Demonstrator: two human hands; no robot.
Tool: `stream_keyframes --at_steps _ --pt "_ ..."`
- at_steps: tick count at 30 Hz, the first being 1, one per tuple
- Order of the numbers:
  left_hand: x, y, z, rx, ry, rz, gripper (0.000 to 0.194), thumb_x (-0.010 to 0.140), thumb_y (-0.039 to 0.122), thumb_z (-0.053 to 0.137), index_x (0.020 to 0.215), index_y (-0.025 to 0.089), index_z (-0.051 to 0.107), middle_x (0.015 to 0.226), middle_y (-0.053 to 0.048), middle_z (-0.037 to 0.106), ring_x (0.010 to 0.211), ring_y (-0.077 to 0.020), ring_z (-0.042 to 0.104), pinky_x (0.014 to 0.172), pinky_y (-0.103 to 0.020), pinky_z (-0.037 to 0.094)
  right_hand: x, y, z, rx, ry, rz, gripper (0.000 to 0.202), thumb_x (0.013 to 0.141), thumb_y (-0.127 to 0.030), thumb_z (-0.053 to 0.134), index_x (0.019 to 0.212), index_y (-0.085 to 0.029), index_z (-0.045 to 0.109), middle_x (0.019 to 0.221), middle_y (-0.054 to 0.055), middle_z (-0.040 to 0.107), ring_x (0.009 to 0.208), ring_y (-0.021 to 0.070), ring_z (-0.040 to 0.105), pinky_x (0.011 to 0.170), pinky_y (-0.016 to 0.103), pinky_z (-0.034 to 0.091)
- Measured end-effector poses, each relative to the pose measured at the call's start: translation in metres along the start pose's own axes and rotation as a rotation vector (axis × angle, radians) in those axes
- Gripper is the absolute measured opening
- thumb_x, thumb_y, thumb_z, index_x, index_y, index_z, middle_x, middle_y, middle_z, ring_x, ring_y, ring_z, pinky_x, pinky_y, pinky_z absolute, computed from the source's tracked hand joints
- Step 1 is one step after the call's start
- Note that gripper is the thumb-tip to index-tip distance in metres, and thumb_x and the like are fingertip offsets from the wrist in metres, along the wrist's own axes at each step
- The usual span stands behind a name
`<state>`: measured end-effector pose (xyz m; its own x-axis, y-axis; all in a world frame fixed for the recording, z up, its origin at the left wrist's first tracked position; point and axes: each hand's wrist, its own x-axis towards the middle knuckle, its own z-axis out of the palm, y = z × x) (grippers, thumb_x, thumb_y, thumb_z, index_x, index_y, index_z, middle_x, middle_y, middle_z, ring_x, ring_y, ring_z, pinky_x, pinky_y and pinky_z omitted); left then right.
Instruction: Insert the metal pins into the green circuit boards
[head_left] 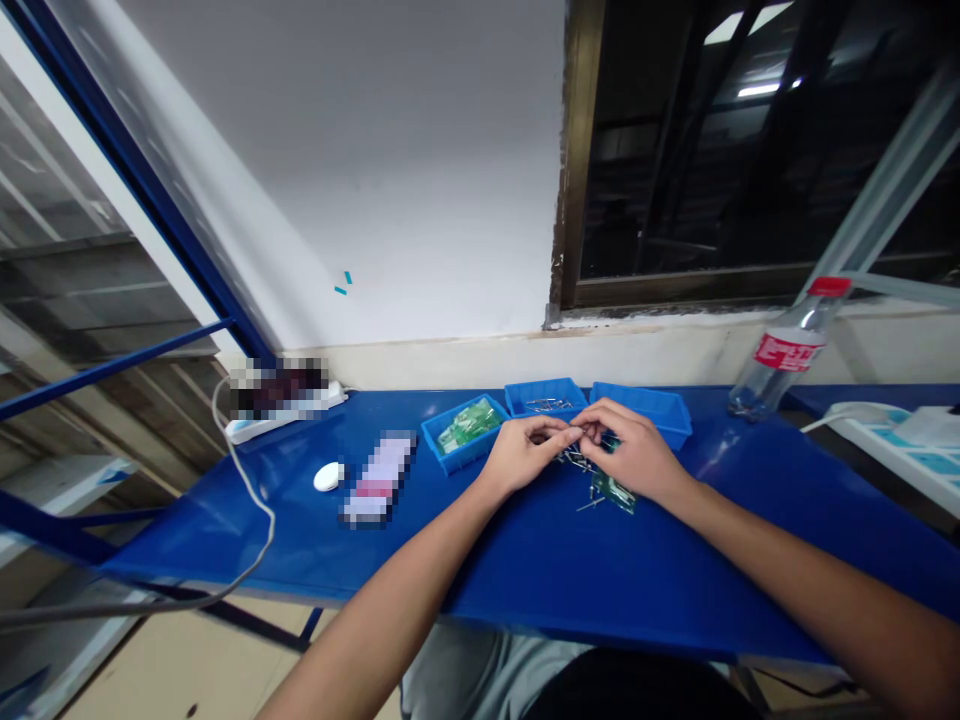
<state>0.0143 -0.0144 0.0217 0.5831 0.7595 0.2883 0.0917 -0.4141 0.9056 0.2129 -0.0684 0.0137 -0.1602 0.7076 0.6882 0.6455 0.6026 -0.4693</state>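
Over the blue table my left hand (pixel 525 450) and my right hand (pixel 628 447) meet, fingertips pinched together. Whatever lies between the fingers is too small and hidden to name. Just under and behind the hands are loose thin metal pins (pixel 576 458), partly covered by my fingers. Below my right hand lies a green circuit board piece (pixel 616 494) with more metal pins (pixel 591 500) beside it. A blue tray (pixel 448 462) of green pieces stands left of my left hand. Behind the hands, another blue tray (pixel 513 402) holds metal pins, and a third blue tray (pixel 679 415) sits at the right.
On the left of the blue table (pixel 495 570) are a blurred phone (pixel 380 480), a round white object (pixel 327 477) and a power strip (pixel 300 412) with a cable (pixel 259 510). A plastic bottle (pixel 787 350) and another power strip (pixel 900 450) stand at the right.
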Motion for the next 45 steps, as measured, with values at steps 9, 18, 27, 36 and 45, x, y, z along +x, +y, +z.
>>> stream_keyframes --at_steps 9,18,27,36,45 --pt "0.002 -0.009 -0.007 0.224 -0.001 0.057 0.034 0.095 0.044 0.063 0.113 0.019 0.081 0.109 -0.006 0.08 0.093 -0.0248 0.076 0.083 -0.03 0.057 0.0 0.007 0.005 0.035 -0.016 0.0 0.014 0.097 -0.025 0.059 0.101 -0.024 0.072 0.106 0.008 0.071 0.095 0.0237 0.069 0.083 0.04 0.058" --pt "0.004 -0.011 -0.003 0.211 0.028 0.03 0.025 0.089 0.033 0.07 0.103 0.017 0.082 0.098 -0.006 0.082 0.084 -0.0222 0.077 0.079 -0.03 0.06 -0.003 0.009 0.012 0.255 0.013 0.334 0.023 0.092 -0.041 0.068 0.104 -0.022 0.071 0.101 0.008 0.077 0.089 0.0243 0.075 0.08 0.04 0.063" --pt "0.003 -0.013 -0.002 0.211 0.06 0.052 0.019 0.088 0.023 0.069 0.102 0.016 0.08 0.095 -0.005 0.081 0.084 -0.0188 0.077 0.08 -0.027 0.06 -0.005 0.02 0.018 0.348 0.007 0.399 0.028 0.087 -0.043 0.074 0.101 -0.02 0.07 0.094 0.009 0.076 0.086 0.0225 0.073 0.078 0.039 0.063" --pt "0.005 -0.016 0.0 0.062 0.109 0.032 0.02 0.086 0.023 0.074 0.104 0.015 0.074 0.093 -0.008 0.08 0.086 -0.0193 0.077 0.08 -0.028 0.059 -0.006 0.018 0.019 0.383 0.008 0.392 0.031 0.087 -0.046 0.075 0.101 -0.019 0.07 0.094 0.009 0.075 0.085 0.0215 0.072 0.079 0.038 0.063" --pt "0.003 -0.009 -0.001 0.037 0.105 0.049 0.027 0.088 0.036 0.074 0.105 0.014 0.072 0.092 -0.008 0.08 0.084 -0.0191 0.075 0.078 -0.027 0.057 -0.005 0.012 0.017 0.222 -0.012 0.251 0.017 0.09 -0.032 0.066 0.101 -0.021 0.072 0.09 0.005 0.069 0.076 0.0186 0.067 0.069 0.033 0.06"
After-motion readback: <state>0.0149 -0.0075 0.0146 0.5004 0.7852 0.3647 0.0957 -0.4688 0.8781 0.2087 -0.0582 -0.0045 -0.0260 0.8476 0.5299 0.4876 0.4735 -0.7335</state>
